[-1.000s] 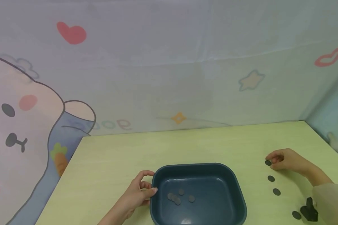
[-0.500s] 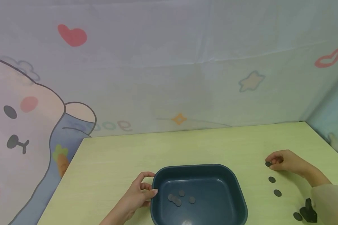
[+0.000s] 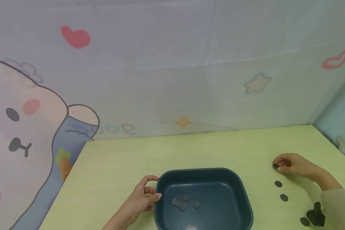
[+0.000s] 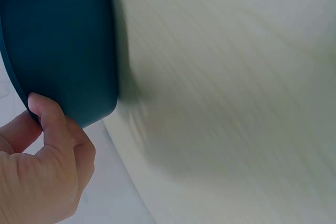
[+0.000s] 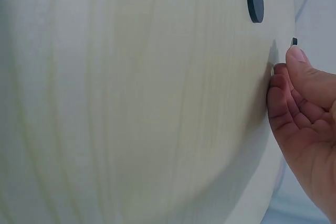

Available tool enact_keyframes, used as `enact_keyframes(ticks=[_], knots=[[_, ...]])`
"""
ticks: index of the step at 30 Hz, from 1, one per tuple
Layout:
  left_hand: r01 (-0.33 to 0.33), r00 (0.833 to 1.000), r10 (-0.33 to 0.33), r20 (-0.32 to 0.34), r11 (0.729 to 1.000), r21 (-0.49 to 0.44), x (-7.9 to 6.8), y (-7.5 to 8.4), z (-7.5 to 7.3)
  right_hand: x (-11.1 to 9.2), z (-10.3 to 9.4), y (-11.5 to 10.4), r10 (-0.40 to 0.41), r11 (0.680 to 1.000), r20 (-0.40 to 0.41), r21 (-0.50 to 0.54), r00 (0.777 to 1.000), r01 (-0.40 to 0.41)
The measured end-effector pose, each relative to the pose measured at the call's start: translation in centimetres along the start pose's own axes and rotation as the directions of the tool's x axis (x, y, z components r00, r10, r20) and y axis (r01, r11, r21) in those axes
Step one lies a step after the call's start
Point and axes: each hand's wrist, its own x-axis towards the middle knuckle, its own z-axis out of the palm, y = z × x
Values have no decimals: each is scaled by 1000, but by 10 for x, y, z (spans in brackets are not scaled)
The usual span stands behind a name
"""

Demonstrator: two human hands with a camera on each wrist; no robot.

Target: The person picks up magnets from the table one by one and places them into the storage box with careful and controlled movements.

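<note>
A dark blue, rounded rectangular basin (image 3: 204, 220) stands on the table, with several grey discs (image 3: 182, 207) lying on the left of its floor. My left hand (image 3: 142, 196) grips the basin's left rim, thumb over the edge and fingers outside; the left wrist view shows the fingertips on the rim. Toward the right of the table, my right hand (image 3: 294, 166) pinches a small black disc (image 3: 275, 166) between thumb and fingers. In the right wrist view that disc (image 5: 294, 41) shows edge-on at the thumb tip.
More black discs, one (image 3: 278, 184) and another (image 3: 284, 197), lie in a rough line nearer than my right hand. A further disc (image 3: 304, 221) is beside a black object (image 3: 316, 214) at the right sleeve. A printed cloth (image 3: 172, 64) hangs behind the table (image 3: 126, 159).
The right thumb and fingers have come closer round the black disc, which now shows tilted between them. My left hand and the basin stay together, with only a slight shift of the head view.
</note>
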Motion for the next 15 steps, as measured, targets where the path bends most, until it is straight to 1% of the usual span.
enact_keyframes(ticks=[9, 15], knots=[[-6, 1000, 6, 1, 1000, 2, -1, 2, 0, 1, -2, -3, -3, 999, 31, 42, 1000, 2], [1, 1000, -1, -9, 1000, 10, -1, 1, 1, 0, -3, -10, 66, 997, 14, 41, 998, -67]])
